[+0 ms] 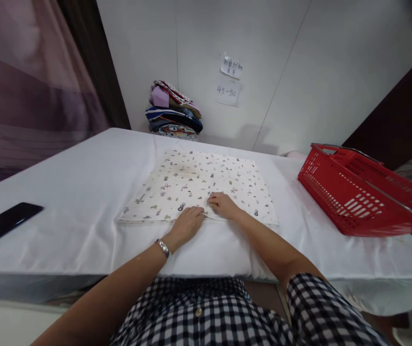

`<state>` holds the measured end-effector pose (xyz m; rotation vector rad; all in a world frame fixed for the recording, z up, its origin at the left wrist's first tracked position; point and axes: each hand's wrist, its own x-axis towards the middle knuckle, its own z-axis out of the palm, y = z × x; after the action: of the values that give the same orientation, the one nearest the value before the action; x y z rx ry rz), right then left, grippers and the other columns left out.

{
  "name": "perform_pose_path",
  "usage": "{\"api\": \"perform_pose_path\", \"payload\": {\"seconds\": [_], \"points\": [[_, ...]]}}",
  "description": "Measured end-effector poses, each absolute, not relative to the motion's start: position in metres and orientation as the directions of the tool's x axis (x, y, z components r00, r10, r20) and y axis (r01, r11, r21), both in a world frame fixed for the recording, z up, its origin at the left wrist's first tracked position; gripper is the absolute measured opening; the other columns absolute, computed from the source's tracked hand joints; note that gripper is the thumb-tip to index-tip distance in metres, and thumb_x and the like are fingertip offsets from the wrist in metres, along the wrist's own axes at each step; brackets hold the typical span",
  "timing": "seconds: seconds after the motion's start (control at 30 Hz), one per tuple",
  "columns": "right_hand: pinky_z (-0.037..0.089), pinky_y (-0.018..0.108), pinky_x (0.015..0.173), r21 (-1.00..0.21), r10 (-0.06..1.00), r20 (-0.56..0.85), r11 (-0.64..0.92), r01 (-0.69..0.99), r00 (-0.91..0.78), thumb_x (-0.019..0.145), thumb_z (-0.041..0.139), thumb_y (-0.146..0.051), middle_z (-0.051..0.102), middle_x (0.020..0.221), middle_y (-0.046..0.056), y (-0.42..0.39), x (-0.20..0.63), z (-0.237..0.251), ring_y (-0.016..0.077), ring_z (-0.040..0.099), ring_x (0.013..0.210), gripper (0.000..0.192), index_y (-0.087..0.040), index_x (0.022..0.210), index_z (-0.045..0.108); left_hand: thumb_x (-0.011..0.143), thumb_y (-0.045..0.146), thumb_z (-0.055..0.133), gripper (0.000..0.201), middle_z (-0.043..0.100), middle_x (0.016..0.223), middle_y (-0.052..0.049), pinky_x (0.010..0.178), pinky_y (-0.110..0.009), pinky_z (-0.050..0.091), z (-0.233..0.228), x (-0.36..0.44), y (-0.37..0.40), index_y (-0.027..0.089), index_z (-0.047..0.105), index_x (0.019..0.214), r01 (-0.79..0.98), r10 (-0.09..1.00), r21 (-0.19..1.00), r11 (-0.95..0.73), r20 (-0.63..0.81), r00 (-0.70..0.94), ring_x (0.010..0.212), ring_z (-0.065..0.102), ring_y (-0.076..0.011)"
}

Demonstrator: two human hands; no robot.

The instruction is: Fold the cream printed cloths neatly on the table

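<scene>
A cream cloth (pixel 198 173) with small scattered prints lies folded into a flat rectangle in front of me. At the middle of its near edge, my left hand (pixel 187 221) rests palm down with its fingers closed on the edge. Just to the right, my right hand (pixel 223 205) is closed in a pinch on the same cloth, lifting a bit of the edge. The fingertips of both hands are partly hidden, and a small gap separates the hands.
The white-covered table (pixel 83 192) carries a black flat device (pixel 7 221) at the left and a red plastic basket (pixel 357 197) with metal handles at the right. Against the wall stands a stack of folded fabrics (pixel 175 115). Paper notes (pixel 228 92) hang above.
</scene>
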<state>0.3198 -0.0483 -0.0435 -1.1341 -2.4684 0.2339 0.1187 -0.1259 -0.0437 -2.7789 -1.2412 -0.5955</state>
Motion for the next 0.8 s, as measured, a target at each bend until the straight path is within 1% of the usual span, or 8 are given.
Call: {"api": "perform_pose_path", "payload": {"seconds": [0.1,0.13,0.27,0.37,0.47,0.57,0.7,0.8], "points": [[0.045,0.037,0.088,-0.236,0.819,0.305,0.559,0.795,-0.485,0.084,0.059,-0.019,0.064,0.111,0.008,-0.035,0.315,-0.044,0.0225,0.056,0.102,0.023,-0.022,0.105,0.068,0.089,0.013,0.042,0.021,0.061,0.109,-0.008,0.082,-0.036,0.043,-0.046,0.118,-0.126,0.017,0.063,0.087,0.73,0.699,0.084,-0.678,0.379,0.606,0.096,0.053,-0.021],[0.044,0.038,0.088,-0.225,0.814,0.321,0.561,0.797,-0.483,0.084,0.059,-0.021,0.064,0.111,0.008,-0.034,0.313,-0.045,0.0229,0.056,0.103,0.024,-0.022,0.106,0.067,0.089,0.013,0.043,0.02,0.062,0.109,-0.008,0.082,-0.035,0.043,-0.047,0.118,-0.126,0.016,0.063,0.088,0.728,0.696,0.082,-0.681,0.381,0.608,0.096,0.053,-0.0208],[0.043,0.036,0.089,-0.205,0.717,0.363,0.685,0.699,-0.596,0.085,0.059,-0.026,0.063,0.108,0.005,-0.033,0.303,-0.048,0.0204,0.056,0.102,0.02,-0.026,0.103,0.067,0.088,0.011,0.043,0.019,0.063,0.098,-0.007,0.078,-0.035,0.044,-0.05,0.119,-0.124,0.016,0.061,0.085,0.72,0.704,0.117,-0.684,0.365,0.609,0.088,0.054,-0.0197],[0.044,0.036,0.087,-0.198,0.747,0.351,0.648,0.735,-0.564,0.084,0.06,-0.025,0.064,0.107,0.005,-0.026,0.297,-0.052,0.0207,0.056,0.1,0.018,-0.025,0.099,0.068,0.089,0.011,0.042,0.02,0.063,0.094,-0.007,0.077,-0.035,0.045,-0.053,0.119,-0.123,0.016,0.061,0.084,0.716,0.704,0.132,-0.685,0.37,0.606,0.086,0.055,-0.0191],[0.044,0.035,0.088,-0.18,0.757,0.347,0.633,0.753,-0.554,0.083,0.06,-0.025,0.063,0.109,0.006,-0.014,0.294,-0.053,0.0213,0.056,0.1,0.02,-0.023,0.102,0.068,0.089,0.01,0.042,0.021,0.063,0.092,-0.007,0.077,-0.035,0.047,-0.056,0.118,-0.122,0.016,0.061,0.084,0.703,0.692,0.14,-0.697,0.387,0.609,0.085,0.055,-0.0188],[0.043,0.036,0.09,-0.164,0.763,0.295,0.633,0.756,-0.575,0.085,0.059,-0.029,0.062,0.114,0.006,-0.001,0.291,-0.051,0.0217,0.054,0.104,0.022,-0.024,0.105,0.067,0.088,0.009,0.041,0.021,0.063,0.09,-0.007,0.076,-0.035,0.048,-0.057,0.117,-0.122,0.016,0.061,0.082,0.692,0.686,0.155,-0.705,0.399,0.609,0.084,0.056,-0.0187],[0.04,0.038,0.094,-0.151,0.863,0.201,0.494,0.856,-0.463,0.088,0.053,-0.031,0.057,0.121,0.008,0.014,0.285,-0.043,0.0237,0.05,0.111,0.027,-0.022,0.112,0.063,0.087,0.009,0.042,0.02,0.064,0.094,-0.007,0.079,-0.035,0.049,-0.053,0.116,-0.124,0.016,0.06,0.084,0.673,0.682,0.194,-0.714,0.411,0.605,0.087,0.057,-0.0181],[0.037,0.039,0.096,-0.144,0.864,0.179,0.497,0.856,-0.471,0.09,0.05,-0.034,0.056,0.122,0.007,0.022,0.28,-0.04,0.0237,0.048,0.113,0.029,-0.023,0.114,0.062,0.087,0.008,0.043,0.019,0.064,0.097,-0.006,0.082,-0.035,0.049,-0.049,0.116,-0.126,0.016,0.06,0.086,0.681,0.701,0.219,-0.699,0.401,0.59,0.091,0.057,-0.018]]}}
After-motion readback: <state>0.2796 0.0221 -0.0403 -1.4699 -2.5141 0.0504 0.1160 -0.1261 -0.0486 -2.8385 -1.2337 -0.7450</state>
